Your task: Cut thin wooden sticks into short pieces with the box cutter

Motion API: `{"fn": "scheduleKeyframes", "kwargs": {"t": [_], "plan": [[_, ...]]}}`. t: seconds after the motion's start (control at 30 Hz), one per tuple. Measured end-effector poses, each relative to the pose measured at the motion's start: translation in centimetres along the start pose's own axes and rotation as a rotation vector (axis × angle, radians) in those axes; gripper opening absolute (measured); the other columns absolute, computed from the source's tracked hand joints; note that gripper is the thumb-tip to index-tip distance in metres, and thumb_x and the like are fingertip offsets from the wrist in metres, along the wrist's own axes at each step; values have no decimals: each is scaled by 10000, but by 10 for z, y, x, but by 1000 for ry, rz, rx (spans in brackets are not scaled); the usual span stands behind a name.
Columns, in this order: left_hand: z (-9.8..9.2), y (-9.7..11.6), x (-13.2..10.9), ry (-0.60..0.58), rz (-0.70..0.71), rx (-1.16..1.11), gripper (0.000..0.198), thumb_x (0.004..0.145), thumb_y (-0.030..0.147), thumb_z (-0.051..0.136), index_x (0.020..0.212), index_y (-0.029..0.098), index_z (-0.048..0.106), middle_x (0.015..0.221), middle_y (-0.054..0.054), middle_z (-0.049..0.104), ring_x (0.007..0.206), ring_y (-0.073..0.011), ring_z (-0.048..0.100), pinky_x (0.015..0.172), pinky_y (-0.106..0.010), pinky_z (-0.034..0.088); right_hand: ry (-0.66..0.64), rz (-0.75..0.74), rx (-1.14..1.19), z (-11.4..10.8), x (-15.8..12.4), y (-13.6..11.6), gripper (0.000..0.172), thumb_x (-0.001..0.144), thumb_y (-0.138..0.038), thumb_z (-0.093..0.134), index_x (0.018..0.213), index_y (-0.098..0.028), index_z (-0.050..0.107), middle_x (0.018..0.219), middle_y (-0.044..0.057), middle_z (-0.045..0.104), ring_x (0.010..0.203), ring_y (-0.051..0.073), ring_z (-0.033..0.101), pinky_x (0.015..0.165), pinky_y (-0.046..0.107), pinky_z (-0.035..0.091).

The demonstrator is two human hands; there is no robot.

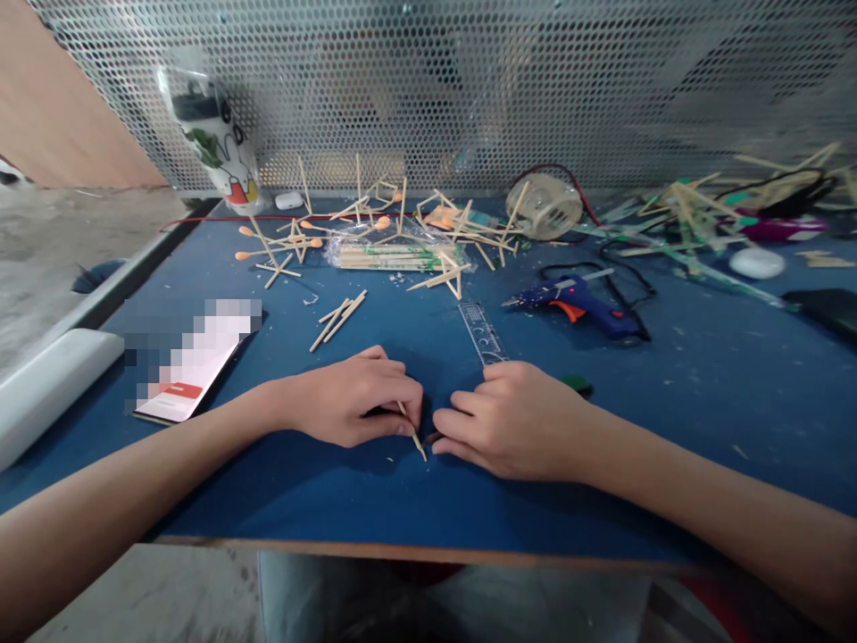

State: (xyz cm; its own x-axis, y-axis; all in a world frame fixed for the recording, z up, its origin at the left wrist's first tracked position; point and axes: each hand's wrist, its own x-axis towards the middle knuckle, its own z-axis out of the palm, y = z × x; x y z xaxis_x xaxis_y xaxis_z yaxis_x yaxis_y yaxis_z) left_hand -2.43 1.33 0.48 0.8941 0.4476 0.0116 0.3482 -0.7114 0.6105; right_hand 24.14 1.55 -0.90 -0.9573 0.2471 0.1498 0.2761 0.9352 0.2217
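Note:
My left hand point(361, 397) rests near the table's front, thumb and fingers pinched on a thin wooden stick point(419, 442) whose lower end points down at the blue table top. Just to its right, my right hand point(519, 420) is closed around a small dark tool; only a short dark tip point(430, 438) shows, close to the stick's end, and its kind is hidden by my fingers. A clear ruler point(483, 332) with printed shapes reaches out from beyond my right hand. Several cut sticks point(339, 320) lie beyond my left hand.
A blue glue gun point(589, 306) with its black cord lies at right. Stick figures point(278, 254) and a bag of sticks point(395, 256) line the back, before a perforated metal panel point(428, 98). At left are a phone point(194, 366), a white case point(57, 388) and a bottle point(218, 147).

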Motion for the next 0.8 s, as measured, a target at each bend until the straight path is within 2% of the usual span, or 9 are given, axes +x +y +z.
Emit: {"fn": "scheduleKeyframes", "kwargs": {"t": [0.23,0.5,0.63,0.73,0.8], "plan": [[1,-1,0,5,18,4,107,1074,200,583,1014,187,671,979,-22,776,939,-183,674,933,-359,340,-31,61,36,-4,1,-10,295,1088,-433,491,879,-250,590,677,-33,680,479,200,557,576,355,144],[3,-4,1,18,29,25,92,1071,207,589,1004,214,652,974,3,770,916,-173,665,907,-364,340,-275,123,89,-19,8,-17,312,1094,-431,472,908,-245,639,665,-6,701,505,208,626,534,362,118],[3,-3,1,14,27,17,94,1073,214,590,998,215,648,981,-5,774,925,-176,669,912,-370,340,-343,111,89,-25,9,-18,320,1099,-440,456,923,-249,645,682,-6,713,507,221,641,522,369,121],[2,-2,1,14,20,12,91,1071,204,596,999,204,652,982,-5,774,926,-168,670,914,-360,341,-333,79,84,-24,6,-17,307,1088,-454,482,918,-252,639,677,-12,712,492,226,625,528,369,130],[2,-2,1,18,18,11,78,1061,189,609,998,201,654,975,-3,773,925,-165,671,916,-350,342,-256,55,68,-18,3,-14,300,1079,-462,504,901,-251,624,669,-16,703,488,225,607,544,366,144]]}}
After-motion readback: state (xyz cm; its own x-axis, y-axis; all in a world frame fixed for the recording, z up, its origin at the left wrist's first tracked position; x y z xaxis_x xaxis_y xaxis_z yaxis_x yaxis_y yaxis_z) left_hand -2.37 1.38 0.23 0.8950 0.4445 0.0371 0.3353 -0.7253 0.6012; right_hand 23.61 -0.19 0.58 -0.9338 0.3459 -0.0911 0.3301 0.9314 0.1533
